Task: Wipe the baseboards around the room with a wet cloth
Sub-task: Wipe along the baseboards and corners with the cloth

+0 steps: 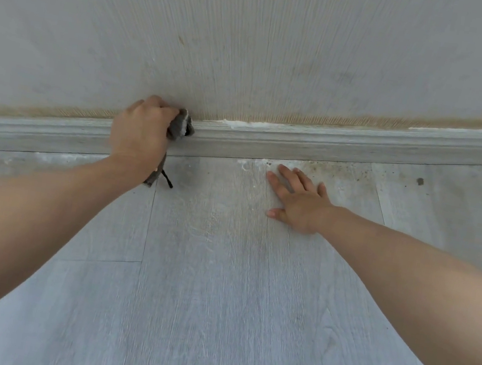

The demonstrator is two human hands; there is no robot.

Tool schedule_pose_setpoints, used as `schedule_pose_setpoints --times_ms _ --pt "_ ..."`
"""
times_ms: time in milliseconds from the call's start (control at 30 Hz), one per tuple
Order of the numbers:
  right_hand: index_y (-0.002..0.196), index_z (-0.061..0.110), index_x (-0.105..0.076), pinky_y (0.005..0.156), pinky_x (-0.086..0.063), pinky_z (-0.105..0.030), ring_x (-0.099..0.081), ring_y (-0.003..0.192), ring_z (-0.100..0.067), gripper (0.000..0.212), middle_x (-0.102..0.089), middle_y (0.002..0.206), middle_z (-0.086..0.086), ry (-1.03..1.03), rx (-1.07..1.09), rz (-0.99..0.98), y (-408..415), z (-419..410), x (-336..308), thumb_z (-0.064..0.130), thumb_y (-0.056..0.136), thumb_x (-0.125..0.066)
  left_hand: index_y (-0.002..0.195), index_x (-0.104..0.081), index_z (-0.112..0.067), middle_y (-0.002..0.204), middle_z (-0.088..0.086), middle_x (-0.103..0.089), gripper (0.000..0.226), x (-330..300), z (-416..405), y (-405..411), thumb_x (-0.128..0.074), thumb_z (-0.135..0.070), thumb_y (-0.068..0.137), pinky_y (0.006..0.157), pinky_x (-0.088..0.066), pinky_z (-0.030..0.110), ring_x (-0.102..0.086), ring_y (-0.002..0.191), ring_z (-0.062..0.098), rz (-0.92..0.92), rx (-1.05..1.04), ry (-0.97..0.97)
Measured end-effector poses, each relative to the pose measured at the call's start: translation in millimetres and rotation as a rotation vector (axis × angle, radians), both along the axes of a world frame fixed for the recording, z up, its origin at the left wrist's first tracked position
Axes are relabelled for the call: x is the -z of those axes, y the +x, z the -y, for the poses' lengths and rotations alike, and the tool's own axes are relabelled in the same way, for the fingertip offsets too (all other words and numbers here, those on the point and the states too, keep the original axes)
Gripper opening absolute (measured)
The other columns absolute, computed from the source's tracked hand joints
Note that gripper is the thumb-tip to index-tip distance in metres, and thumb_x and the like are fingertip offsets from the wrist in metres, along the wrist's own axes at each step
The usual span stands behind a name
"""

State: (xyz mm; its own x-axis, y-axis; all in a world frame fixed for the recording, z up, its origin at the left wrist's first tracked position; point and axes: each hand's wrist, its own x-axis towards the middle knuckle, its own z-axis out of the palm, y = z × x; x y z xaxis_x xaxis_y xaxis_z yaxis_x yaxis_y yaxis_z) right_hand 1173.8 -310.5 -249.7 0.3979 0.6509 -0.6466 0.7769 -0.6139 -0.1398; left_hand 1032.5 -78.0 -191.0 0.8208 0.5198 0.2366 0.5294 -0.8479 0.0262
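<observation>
A grey moulded baseboard [302,143] runs along the foot of the wall, from the left edge up to the right. My left hand [140,131] grips a bunched grey cloth [180,128] and holds it against the baseboard's upper part. A strip of the cloth hangs below my wrist down to the floor. My right hand [299,202] lies flat on the floor with fingers spread, just in front of the baseboard and to the right of the cloth.
The wall [255,42] has striped paper, yellowed along its lower edge. White filler patches [242,125] sit on top of the baseboard. Dirt specks [339,169] lie on the grey plank floor [214,304] to the right of my right hand.
</observation>
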Motion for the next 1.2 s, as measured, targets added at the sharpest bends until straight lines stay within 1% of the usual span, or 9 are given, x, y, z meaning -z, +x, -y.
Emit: schedule_pose_setpoints --times_ms 100,267,367,433,567,767,967,1100,1200 --pt "0.145 0.035 0.022 0.114 0.004 -0.057 0.026 0.141 -0.017 0.078 0.033 0.151 0.012 0.007 0.0 -0.01 1 1 1 0.05 0.097 -0.037 0.097 -0.066 0.0 0.095 0.024 -0.058 0.019 6 18 19 -0.054 -0.002 0.083 0.058 -0.031 0.037 -0.055 0.082 0.04 0.038 -0.012 0.017" --pt "0.145 0.035 0.023 0.114 0.005 -0.057 0.027 0.14 -0.017 0.079 0.033 0.15 0.012 0.01 0.005 -0.018 1 1 2 0.05 0.096 -0.037 0.075 -0.065 0.003 0.073 0.02 -0.058 0.01 10 54 51 -0.066 0.006 0.066 0.047 -0.028 0.028 -0.056 0.061 0.034 0.054 0.119 0.084" --pt "0.145 0.035 0.022 0.114 0.005 -0.057 0.027 0.14 -0.017 0.078 0.033 0.15 0.012 0.011 0.01 -0.024 1 2 2 0.049 0.097 -0.037 0.101 -0.066 -0.002 0.099 0.019 -0.061 0.023 7 43 45 -0.057 0.002 0.08 0.058 -0.041 0.038 -0.057 0.086 0.037 -0.025 0.174 0.057" --pt "0.145 0.035 0.022 0.114 0.005 -0.057 0.027 0.14 -0.017 0.078 0.033 0.15 0.012 0.008 0.009 -0.028 1 2 0 0.049 0.097 -0.037 0.107 -0.067 -0.005 0.105 0.017 -0.061 0.029 3 29 32 -0.056 0.002 0.081 0.063 -0.045 0.043 -0.057 0.091 0.037 -0.034 0.225 0.045" --pt "0.145 0.035 0.023 0.114 0.006 -0.056 0.027 0.14 -0.017 0.078 0.033 0.15 0.012 0.011 0.012 -0.026 1 2 0 0.05 0.097 -0.037 0.103 -0.07 -0.004 0.096 0.021 -0.063 0.026 2 9 10 -0.061 0.004 0.079 0.057 -0.047 0.045 -0.058 0.081 0.04 0.007 0.177 0.045" --pt "0.144 0.035 0.024 0.114 0.006 -0.056 0.028 0.14 -0.017 0.078 0.034 0.15 0.012 0.009 0.003 -0.022 1 2 2 0.051 0.097 -0.037 0.085 -0.067 0.003 0.081 0.023 -0.058 0.011 9 24 26 -0.06 0.002 0.076 0.051 -0.032 0.034 -0.055 0.07 0.037 0.022 0.073 0.072" --pt "0.144 0.037 0.024 0.114 0.006 -0.056 0.028 0.14 -0.016 0.078 0.034 0.15 0.013 0.009 0.004 -0.024 1 2 3 0.052 0.096 -0.037 0.1 -0.063 -0.004 0.103 0.016 -0.057 0.018 3 53 54 -0.052 -0.006 0.087 0.06 -0.034 0.037 -0.053 0.092 0.035 -0.072 0.162 0.061" --pt "0.144 0.036 0.024 0.114 0.006 -0.057 0.028 0.14 -0.016 0.078 0.034 0.15 0.013 0.005 0.006 -0.027 1 2 1 0.051 0.097 -0.036 0.097 -0.066 -0.005 0.098 0.019 -0.058 0.018 -1 17 19 -0.055 -0.004 0.083 0.062 -0.043 0.042 -0.055 0.086 0.037 -0.063 0.101 0.042" --pt "0.144 0.036 0.023 0.114 0.006 -0.057 0.028 0.14 -0.017 0.078 0.034 0.15 0.013 0.012 0.01 -0.035 1 2 1 0.051 0.097 -0.036 0.091 -0.067 -0.002 0.092 0.02 -0.058 0.013 -4 5 6 -0.058 -0.002 0.082 0.059 -0.041 0.041 -0.055 0.08 0.038 -0.061 0.041 0.047"
